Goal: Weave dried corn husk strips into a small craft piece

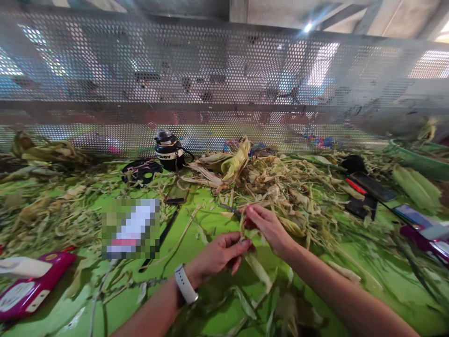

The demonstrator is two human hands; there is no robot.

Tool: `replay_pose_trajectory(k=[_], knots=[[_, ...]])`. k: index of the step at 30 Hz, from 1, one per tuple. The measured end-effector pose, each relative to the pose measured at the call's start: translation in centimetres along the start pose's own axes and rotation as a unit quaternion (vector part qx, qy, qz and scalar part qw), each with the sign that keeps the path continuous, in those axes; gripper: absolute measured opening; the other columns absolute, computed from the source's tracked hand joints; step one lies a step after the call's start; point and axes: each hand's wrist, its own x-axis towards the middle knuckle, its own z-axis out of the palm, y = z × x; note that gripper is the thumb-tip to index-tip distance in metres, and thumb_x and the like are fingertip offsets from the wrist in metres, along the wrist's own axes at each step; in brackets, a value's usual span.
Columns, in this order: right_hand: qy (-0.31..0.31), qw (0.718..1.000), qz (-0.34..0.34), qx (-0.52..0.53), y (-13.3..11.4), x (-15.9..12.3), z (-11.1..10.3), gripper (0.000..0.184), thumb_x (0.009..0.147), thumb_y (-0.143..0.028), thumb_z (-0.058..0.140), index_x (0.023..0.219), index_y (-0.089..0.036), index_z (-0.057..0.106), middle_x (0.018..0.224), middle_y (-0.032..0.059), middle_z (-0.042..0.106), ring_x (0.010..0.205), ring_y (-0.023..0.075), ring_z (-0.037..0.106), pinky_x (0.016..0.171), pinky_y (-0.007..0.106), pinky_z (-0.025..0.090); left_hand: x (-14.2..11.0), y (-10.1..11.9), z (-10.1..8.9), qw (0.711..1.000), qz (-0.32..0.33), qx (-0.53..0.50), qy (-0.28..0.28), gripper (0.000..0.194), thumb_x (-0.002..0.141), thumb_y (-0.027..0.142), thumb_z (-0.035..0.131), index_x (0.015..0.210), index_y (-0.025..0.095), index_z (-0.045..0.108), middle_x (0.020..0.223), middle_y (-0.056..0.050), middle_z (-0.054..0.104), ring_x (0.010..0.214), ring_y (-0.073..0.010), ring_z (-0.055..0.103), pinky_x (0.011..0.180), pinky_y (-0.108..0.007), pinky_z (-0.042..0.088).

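Observation:
My left hand (224, 252), with a white band (185, 284) on its wrist, pinches a pale green corn husk strip (258, 270) between thumb and fingers. Close above it, my right hand (267, 227) is closed on the upper end of the same strip. The strip's loose end hangs down to the right, below the left hand. A dark pointed metal tool (232, 209) shows just beyond the right fingertips; its kind cannot be made out. More husk pieces (245, 303) lie blurred beneath my hands.
Dry husk scraps (280, 180) cover much of the green table (189, 229). A black jar (170, 152) stands at the back before a perforated metal screen (224, 70). Magenta devices (38, 283) lie at both sides. Phones (373, 185) and a green basket (417, 159) are right.

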Motion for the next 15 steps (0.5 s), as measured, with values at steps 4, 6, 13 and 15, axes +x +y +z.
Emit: replay_pose_trajectory(k=[4, 6, 13, 15], knots=[[-0.079, 0.986, -0.003, -0.144, -1.13, -0.22, -0.93, 0.049, 0.08, -0.06, 0.046, 0.061, -0.016, 0.055, 0.051, -0.0038, 0.045, 0.048, 0.0091, 0.04, 0.047, 0.022, 0.029, 0.26, 0.3, -0.32, 0.997, 0.016, -0.017, 0.072, 0.037, 0.073, 0.053, 0.06, 0.081, 0.017, 0.056, 0.042, 0.009, 0.046, 0.035, -0.0047, 0.035, 0.038, -0.018, 0.022], [-0.1, 0.973, -0.041, -0.203, -1.2, -0.3, -1.01, 0.045, 0.078, -0.056, 0.053, 0.057, -0.017, 0.05, 0.049, -0.0059, 0.037, 0.047, 0.008, 0.034, 0.045, 0.022, 0.024, 0.28, 0.52, -0.37, 0.996, 0.032, -0.015, 0.083, 0.037, 0.071, 0.053, 0.062, 0.08, 0.017, 0.055, 0.044, 0.01, 0.043, 0.036, -0.0041, 0.034, 0.038, -0.018, 0.021], [-0.03, 0.98, -0.072, -0.182, -0.58, -0.06, -0.66, 0.04, 0.077, -0.053, 0.056, 0.06, -0.018, 0.051, 0.05, -0.0052, 0.038, 0.047, 0.0087, 0.036, 0.043, 0.021, 0.027, -0.14, 0.74, -0.49, 0.998, 0.035, 0.022, 0.056, 0.037, 0.073, 0.053, 0.059, 0.069, 0.017, 0.052, 0.042, 0.009, 0.042, 0.036, -0.004, 0.032, 0.038, -0.02, 0.019], [-0.003, 0.983, -0.071, -0.168, -0.75, 0.06, -0.81, 0.041, 0.074, -0.056, 0.058, 0.059, -0.018, 0.052, 0.049, -0.0052, 0.039, 0.046, 0.0087, 0.036, 0.043, 0.022, 0.027, -0.17, 0.65, -0.61, 0.998, 0.027, 0.015, 0.046, 0.036, 0.074, 0.052, 0.058, 0.07, 0.017, 0.052, 0.04, 0.008, 0.045, 0.035, -0.0042, 0.032, 0.039, -0.02, 0.02]])
